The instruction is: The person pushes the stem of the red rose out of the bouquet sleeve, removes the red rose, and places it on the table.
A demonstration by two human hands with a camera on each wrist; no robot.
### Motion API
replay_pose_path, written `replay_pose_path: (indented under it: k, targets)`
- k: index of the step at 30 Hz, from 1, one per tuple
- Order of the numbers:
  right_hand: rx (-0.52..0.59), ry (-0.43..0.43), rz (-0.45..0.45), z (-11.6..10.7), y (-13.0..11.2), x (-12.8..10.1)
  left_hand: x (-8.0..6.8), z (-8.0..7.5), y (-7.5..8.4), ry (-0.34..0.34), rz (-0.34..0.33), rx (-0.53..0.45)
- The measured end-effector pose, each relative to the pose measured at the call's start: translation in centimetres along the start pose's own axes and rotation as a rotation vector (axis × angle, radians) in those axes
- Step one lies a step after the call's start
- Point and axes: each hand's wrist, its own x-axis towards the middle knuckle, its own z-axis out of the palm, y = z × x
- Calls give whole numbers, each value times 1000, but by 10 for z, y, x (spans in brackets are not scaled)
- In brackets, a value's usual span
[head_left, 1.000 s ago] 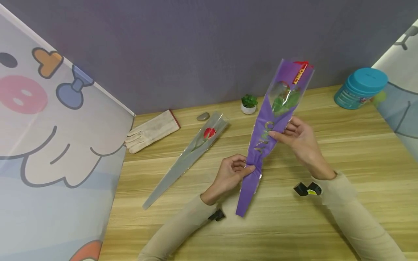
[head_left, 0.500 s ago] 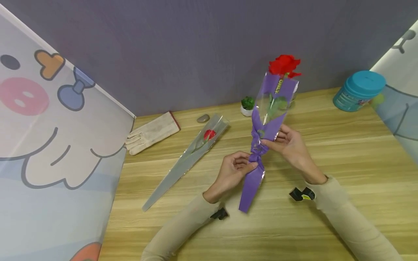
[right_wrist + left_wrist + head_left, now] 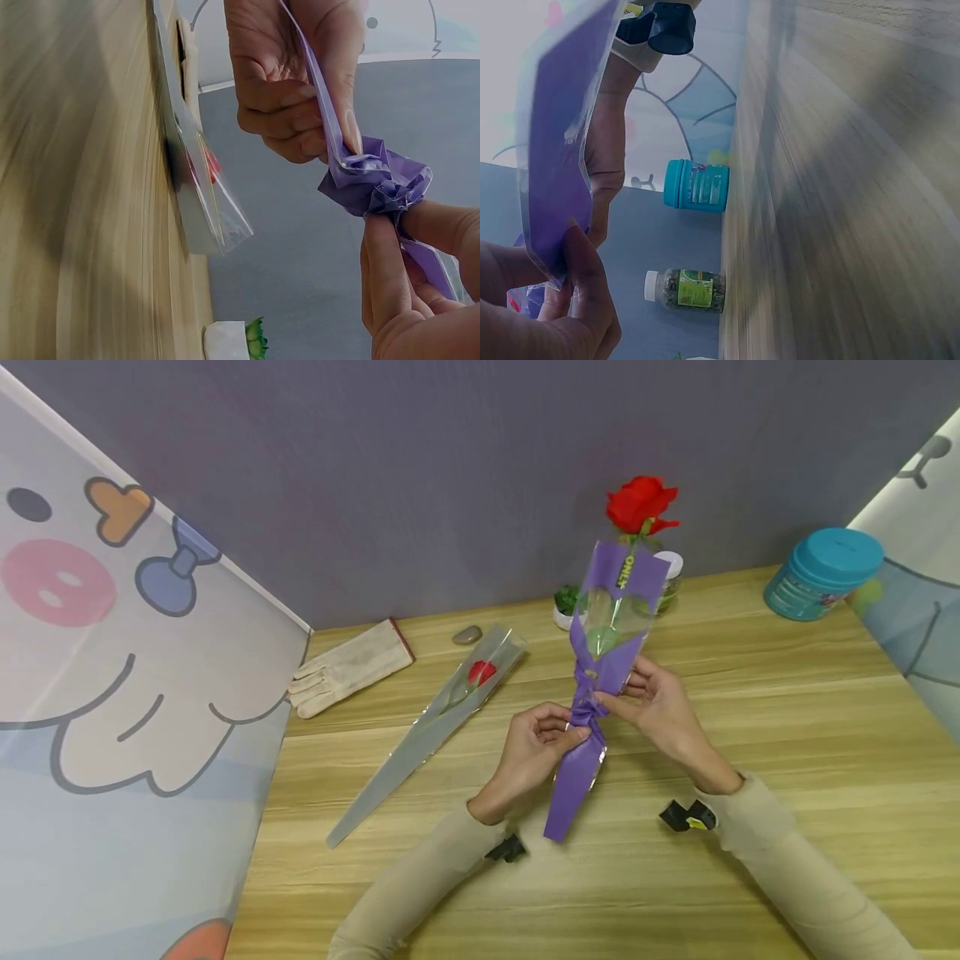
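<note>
Head view, near to far. Left hand (image 3: 536, 747) and right hand (image 3: 656, 702), each grip pinched on the bunched purple sleeve (image 3: 592, 693), held upright above the desk (image 3: 750, 893) middle. Red rose (image 3: 640, 503) stands clear of the sleeve top. Step judged: sleeve being slid down the stem; next calls for further gathering. Open desk right; wrapped rose (image 3: 442, 710), glove (image 3: 348, 664) left; teal jar (image 3: 821, 575) far right corner.

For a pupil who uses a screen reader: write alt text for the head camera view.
Two hands, left and right, pinch a bunched purple wrapper around a red rose held upright over a wooden table. A second rose in a clear sleeve, a glove and a teal jar lie behind.
</note>
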Motion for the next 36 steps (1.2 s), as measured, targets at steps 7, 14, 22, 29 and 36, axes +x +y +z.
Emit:
replay_pose_path:
  k: [7,14,22,29,36]
  targets:
    - [-24,-1,-26,4,2,-1,2,0,-2,22,11,-16]
    - [24,-26,-51,4,2,-2,2,1,0,58,16,-22]
    - [-28,-48,-31,4,-1,-2,4,2,1,75,19,-44]
    - [-17,-32,-3,4,1,-1,5,1,2,77,17,-45]
    - [-25,25,40,2,-1,-2,3,1,2,28,14,-31]
